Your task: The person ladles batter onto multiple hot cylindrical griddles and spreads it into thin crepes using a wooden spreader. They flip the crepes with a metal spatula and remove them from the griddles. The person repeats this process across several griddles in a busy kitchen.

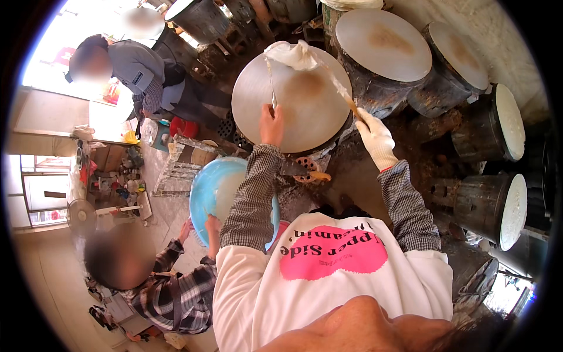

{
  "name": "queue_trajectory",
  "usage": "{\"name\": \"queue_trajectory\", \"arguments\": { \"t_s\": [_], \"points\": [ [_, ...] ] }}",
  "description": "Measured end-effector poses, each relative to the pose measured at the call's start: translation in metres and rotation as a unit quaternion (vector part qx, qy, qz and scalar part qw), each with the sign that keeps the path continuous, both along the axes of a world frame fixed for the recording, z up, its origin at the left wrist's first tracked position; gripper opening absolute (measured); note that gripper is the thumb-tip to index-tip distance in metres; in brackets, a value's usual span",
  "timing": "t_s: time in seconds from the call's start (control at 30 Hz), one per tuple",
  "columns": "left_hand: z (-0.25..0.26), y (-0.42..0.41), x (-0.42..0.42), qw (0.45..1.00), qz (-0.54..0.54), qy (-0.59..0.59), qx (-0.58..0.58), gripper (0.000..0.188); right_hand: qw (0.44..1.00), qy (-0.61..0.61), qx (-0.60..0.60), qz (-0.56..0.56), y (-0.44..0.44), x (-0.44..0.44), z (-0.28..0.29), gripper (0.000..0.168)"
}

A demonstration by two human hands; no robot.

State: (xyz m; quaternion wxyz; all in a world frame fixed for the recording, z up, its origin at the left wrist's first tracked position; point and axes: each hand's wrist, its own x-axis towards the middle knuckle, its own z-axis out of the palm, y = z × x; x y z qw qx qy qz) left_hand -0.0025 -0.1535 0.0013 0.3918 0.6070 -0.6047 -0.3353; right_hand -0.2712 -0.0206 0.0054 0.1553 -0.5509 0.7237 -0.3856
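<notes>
My left hand point(272, 125), bare, is closed on a thin light-coloured stick whose far end meets a wet white mass point(294, 55). My right hand point(376, 136), in a cream knitted glove with a red cuff edge, grips the wooden handle of a batter-coated stick point(339, 83) that reaches the same mass. The white mass hangs between both tools over the far edge of a large round griddle point(255, 94), pale with a brown patch. Nearer to me, below the griddle, a flat blade with a yellow-brown handle point(319, 176) rests by a perforated brick point(306, 165).
More round griddles on dark drums point(374, 44) curve round the right side. A light blue basin point(200, 189) of pale liquid stands left of my left forearm, with a co-worker's hands point(213, 223) at it. Another person point(136, 66) stands at upper left. A wooden stool point(169, 171) is beside the basin.
</notes>
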Motion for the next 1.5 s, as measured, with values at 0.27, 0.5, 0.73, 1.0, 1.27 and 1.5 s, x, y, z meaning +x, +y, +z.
{"name": "queue_trajectory", "arguments": {
  "t_s": [0.27, 0.5, 0.73, 1.0, 1.27, 1.5],
  "points": [
    [0.01, 0.023, 0.026, 1.0, -0.009, -0.009, -0.003, 0.033, 1.0, -0.016, 0.013, 0.023, -0.02, -0.018, 0.021, 0.043],
    [0.021, 0.053, 0.043, 0.999, -0.014, -0.044, 0.012, 0.03, 0.977, 0.052, 0.199, 0.05, -0.04, -0.002, 0.0, 0.047],
    [0.002, 0.071, 0.072, 0.999, -0.009, 0.045, -0.029, 0.026, 0.984, -0.146, 0.087, 0.053, -0.037, 0.004, 0.017, 0.047],
    [0.025, 0.081, 0.088, 0.996, -0.01, 0.072, -0.058, 0.025, 0.94, -0.298, 0.141, 0.092, -0.056, 0.05, -0.001, 0.044],
    [0.036, 0.12, 0.114, 0.997, 0.018, 0.051, -0.047, 0.03, 0.898, -0.403, 0.168, 0.058, -0.053, 0.018, 0.022, 0.045],
    [0.032, 0.128, 0.091, 0.993, 0.045, 0.091, -0.066, 0.028, 0.907, -0.358, 0.167, 0.149, -0.088, 0.018, 0.032, 0.045]
  ]
}}
